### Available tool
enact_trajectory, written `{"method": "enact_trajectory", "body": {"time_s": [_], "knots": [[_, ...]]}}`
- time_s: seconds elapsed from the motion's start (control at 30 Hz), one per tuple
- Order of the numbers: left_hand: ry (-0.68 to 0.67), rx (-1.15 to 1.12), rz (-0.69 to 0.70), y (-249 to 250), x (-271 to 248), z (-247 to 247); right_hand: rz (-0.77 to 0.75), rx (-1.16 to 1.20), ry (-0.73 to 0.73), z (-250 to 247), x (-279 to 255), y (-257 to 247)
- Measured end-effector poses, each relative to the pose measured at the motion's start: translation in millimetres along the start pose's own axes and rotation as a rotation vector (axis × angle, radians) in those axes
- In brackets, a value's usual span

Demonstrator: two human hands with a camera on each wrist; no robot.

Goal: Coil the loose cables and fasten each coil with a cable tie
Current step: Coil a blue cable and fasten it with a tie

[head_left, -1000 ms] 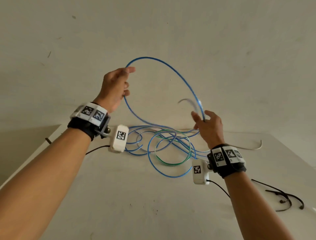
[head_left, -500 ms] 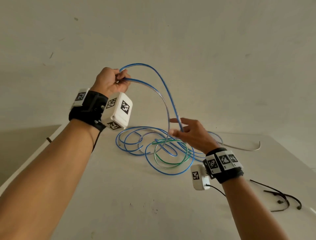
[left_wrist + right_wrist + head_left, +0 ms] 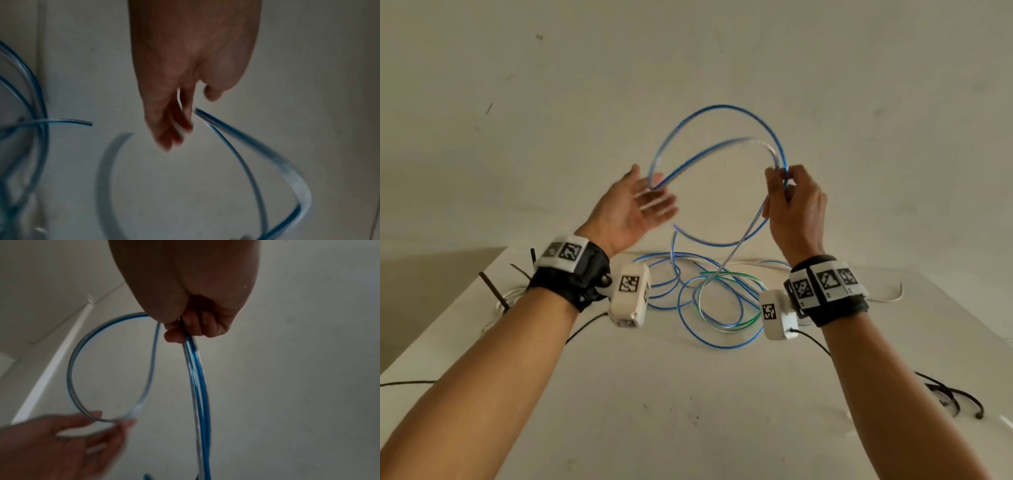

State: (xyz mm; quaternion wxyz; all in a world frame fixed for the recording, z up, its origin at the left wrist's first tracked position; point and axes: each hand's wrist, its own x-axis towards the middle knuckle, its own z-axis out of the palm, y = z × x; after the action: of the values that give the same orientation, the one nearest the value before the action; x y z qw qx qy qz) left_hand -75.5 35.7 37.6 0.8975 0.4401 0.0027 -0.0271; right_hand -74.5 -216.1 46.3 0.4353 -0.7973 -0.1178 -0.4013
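Note:
A blue cable (image 3: pixel 726 109) stands as two loops in the air between my hands. My right hand (image 3: pixel 782 185) pinches the strands at the loops' right side, and in the right wrist view the right hand (image 3: pixel 180 331) has finger and thumb round the blue cable (image 3: pixel 197 369). My left hand (image 3: pixel 654 198) is blurred, palm up with fingers straight; the loops' left bend touches its fingertips. In the left wrist view the left hand (image 3: pixel 174 129) has the blue cable (image 3: pixel 242 162) beside its fingertips. More of the cable trails down to a pile (image 3: pixel 688 291) on the white table (image 3: pixel 688 411), tangled with a green cable (image 3: pixel 736 274).
Black cable ties (image 3: pixel 493 291) lie at the table's left edge and more black ties (image 3: pixel 955 397) at the right. A white cable (image 3: pixel 887 299) runs along the back right. A plain wall stands behind the table.
My left hand has let go of its grip on the cable and opened, palm up. My right hand has risen from near the pile, now pinching the cable, and the loops have widened.

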Motion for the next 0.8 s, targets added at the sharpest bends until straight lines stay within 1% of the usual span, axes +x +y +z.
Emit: {"method": "enact_trajectory", "body": {"time_s": [0.07,0.13,0.17,0.23,0.27,0.3,0.33,0.4,0.43,0.5,0.57,0.6,0.63,0.73,0.8], "knots": [[-0.192,0.225,-0.108,-21.5,-9.7,7.8,0.016,0.026,0.005,-3.0,10.4,-14.3],[-0.347,0.464,-0.123,-46.6,-18.0,20.1,0.057,0.106,-0.001,-3.8,18.1,-24.0],[-0.405,0.575,-0.098,-58.9,-20.4,24.9,0.074,0.15,-0.002,-3.7,20.0,-27.0],[-0.505,0.803,-0.001,-81.5,-18.5,29.0,0.079,0.181,0.006,-3.5,20.8,-28.9],[-0.514,0.915,0.062,-88.3,-15.5,29.1,0.074,0.178,0.01,-3.9,20.7,-27.6],[-0.466,1.012,0.146,-91.7,-10.1,24.3,0.078,0.172,0.017,-4.9,19.9,-25.4],[-0.38,1.094,0.249,-93.0,-4.8,17.9,0.092,0.16,0.032,-7.4,19.7,-20.6],[-0.192,1.226,0.493,-89.3,4.7,-2.9,0.143,0.153,0.069,-13.5,21.3,-9.1],[-0.126,1.282,0.613,-85.3,7.5,-15.4,0.176,0.159,0.091,-16.6,22.6,-2.5],[-0.063,1.333,0.794,-75.3,3.4,-34.6,0.25,0.154,0.149,-22.7,25.6,12.4],[-0.039,1.3,0.904,-63.8,-6.0,-47.8,0.333,0.146,0.191,-26.6,26.8,26.1],[-0.031,1.24,0.909,-57.2,-12.9,-50.7,0.375,0.14,0.203,-28.2,25.7,32.3],[-0.025,1.164,0.88,-50.2,-18.0,-52.5,0.41,0.137,0.21,-29.4,23.9,37.6],[0.055,1.006,0.754,-26.6,-22.4,-44.4,0.456,0.121,0.18,-23.1,17.1,43.6],[0.049,0.872,0.663,-13.2,-16.7,-33.3,0.478,0.131,0.144,-13.6,12.6,42.6]]}}
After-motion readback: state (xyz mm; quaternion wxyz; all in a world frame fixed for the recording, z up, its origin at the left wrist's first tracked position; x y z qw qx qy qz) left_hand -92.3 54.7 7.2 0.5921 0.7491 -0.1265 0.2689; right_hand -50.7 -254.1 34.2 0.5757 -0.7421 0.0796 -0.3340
